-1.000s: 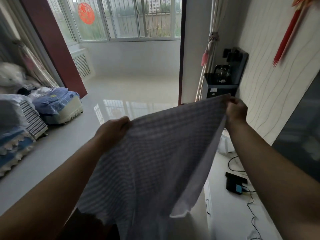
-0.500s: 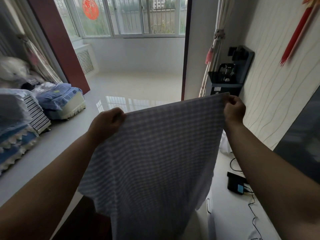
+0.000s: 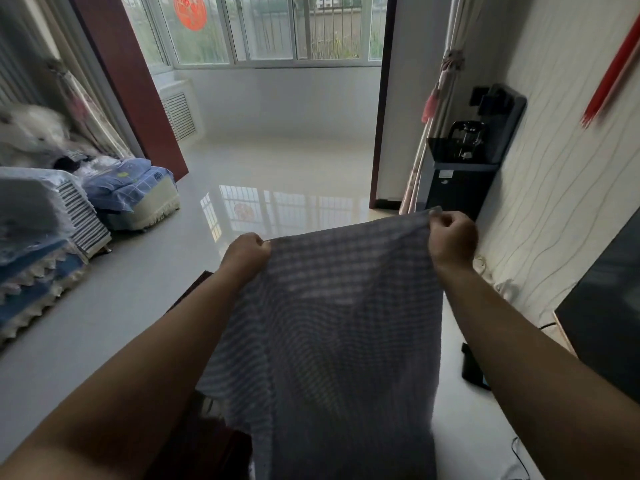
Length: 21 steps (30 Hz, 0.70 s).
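**Shaken out, now hanging flat**

Gripping the grey-and-white checked cloth [image 3: 332, 323] by its top corners: curled fingers of the left hand [image 3: 246, 252] on the left corner, of the right hand [image 3: 452, 237] on the right. Held up mid-air at centre, draping down to the near edge, above the glossy pale floor [image 3: 277, 174]. No longer billowed and skewed as a second ago; top edge levelled, hands drawn slightly closer. Probably smoothed enough for folding or laying down.

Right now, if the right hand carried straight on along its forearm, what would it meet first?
Probably the tied curtain beside the black water dispenser; depth is unclear. The right hand grips the checked cloth.
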Motion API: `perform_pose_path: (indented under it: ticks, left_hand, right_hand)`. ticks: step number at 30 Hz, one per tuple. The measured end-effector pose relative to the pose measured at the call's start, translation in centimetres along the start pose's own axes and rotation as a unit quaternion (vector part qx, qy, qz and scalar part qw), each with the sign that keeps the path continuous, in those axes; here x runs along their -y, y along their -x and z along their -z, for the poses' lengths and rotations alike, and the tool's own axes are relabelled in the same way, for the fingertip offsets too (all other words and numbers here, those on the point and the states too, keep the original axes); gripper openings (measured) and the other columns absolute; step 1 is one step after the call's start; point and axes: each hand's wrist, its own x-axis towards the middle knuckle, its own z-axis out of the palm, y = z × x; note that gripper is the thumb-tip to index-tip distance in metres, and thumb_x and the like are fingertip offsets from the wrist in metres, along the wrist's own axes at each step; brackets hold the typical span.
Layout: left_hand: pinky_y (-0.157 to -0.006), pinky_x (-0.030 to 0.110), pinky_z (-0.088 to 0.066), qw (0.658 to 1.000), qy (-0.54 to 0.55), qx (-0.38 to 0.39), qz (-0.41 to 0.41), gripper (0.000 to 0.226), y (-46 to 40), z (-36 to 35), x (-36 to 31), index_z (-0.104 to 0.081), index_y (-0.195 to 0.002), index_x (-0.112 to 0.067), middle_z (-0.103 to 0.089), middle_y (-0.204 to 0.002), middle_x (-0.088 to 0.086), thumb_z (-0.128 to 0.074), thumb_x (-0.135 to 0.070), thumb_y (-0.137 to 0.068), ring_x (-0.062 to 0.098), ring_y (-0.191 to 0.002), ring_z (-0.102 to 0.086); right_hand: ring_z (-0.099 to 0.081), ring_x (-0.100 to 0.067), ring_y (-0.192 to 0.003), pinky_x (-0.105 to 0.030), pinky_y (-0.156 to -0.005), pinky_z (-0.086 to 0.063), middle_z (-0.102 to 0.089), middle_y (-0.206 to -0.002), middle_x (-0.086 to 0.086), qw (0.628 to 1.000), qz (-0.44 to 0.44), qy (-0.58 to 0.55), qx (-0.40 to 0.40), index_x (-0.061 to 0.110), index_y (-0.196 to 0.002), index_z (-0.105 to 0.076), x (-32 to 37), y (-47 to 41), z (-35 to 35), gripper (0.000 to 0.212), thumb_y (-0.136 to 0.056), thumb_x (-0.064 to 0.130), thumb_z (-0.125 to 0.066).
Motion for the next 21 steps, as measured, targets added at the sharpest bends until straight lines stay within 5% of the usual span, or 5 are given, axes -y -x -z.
perform_pose_path:
  ticks: [5, 8, 11, 15, 21]
  left_hand:
    - [-0.052, 0.025, -0.038, 0.995, 0.087, 0.039, -0.028, 0.023, 1.6, -1.0, -5.5, -0.062, -0.078, -0.01, -0.059, -0.07, 0.001, -0.055, -0.028, -0.089, 0.016, -0.066, -0.054]
    - [-0.052, 0.021, -0.045, 0.983, 0.11, 0.128, -0.07, 0.024, 3.2, -1.0, -8.0, -0.067, -0.081, -0.012, -0.066, -0.073, 0.002, -0.06, -0.034, -0.087, 0.013, -0.067, -0.062]
    - [-0.067, 0.026, -0.052, 0.966, 0.133, 0.197, -0.106, 0.037, 4.6, -0.6, -8.7, -0.068, -0.091, -0.009, -0.068, -0.083, 0.006, -0.049, -0.041, -0.095, 0.017, -0.077, -0.065]
    - [-0.079, 0.033, -0.051, 0.958, 0.178, 0.188, -0.126, 0.043, 5.6, -1.0, -8.7, -0.058, -0.1, -0.006, -0.061, -0.088, 0.004, -0.035, -0.043, -0.099, 0.02, -0.088, -0.06]
    - [-0.054, 0.016, -0.035, 0.966, 0.044, 0.111, -0.229, 0.027, 5.0, -0.4, -3.1, -0.045, -0.085, -0.025, -0.05, -0.074, -0.008, -0.05, -0.05, -0.09, 0.007, -0.062, -0.046]
  right_hand:
    - [-0.059, -0.009, -0.073, -0.026, -0.066, -0.052, -0.059, -0.09, 0.001, 0.919, 0.311, 0.034, 0.238, 0.019, -0.088, -0.062, 4.2, 10.6, -1.4, 0.022, -0.09, 0.036, -0.05]
    - [-0.047, -0.022, -0.126, -0.035, -0.1, -0.042, -0.04, -0.145, -0.011, 0.892, 0.299, 0.078, 0.33, 0.016, -0.098, -0.069, 4.7, 10.6, -2.9, 0.015, -0.091, 0.021, -0.058]
    - [-0.037, -0.02, -0.135, -0.03, -0.105, -0.035, -0.033, -0.15, -0.008, 0.857, 0.272, 0.097, 0.427, 0.015, -0.108, -0.067, 4.6, 8.7, -3.3, 0.02, -0.092, 0.013, -0.055]
    - [-0.054, -0.017, -0.083, -0.028, -0.078, -0.048, -0.054, -0.091, 0.002, 0.854, 0.292, 0.13, 0.412, 0.019, -0.108, -0.067, 4.3, 8.3, -3.4, 0.023, -0.094, 0.017, -0.049]
    - [-0.056, -0.014, -0.075, -0.033, -0.074, -0.052, -0.058, -0.086, 0.001, 0.883, 0.332, 0.138, 0.301, 0.012, -0.094, -0.066, 3.6, 6.8, -1.9, 0.013, -0.093, 0.014, -0.053]
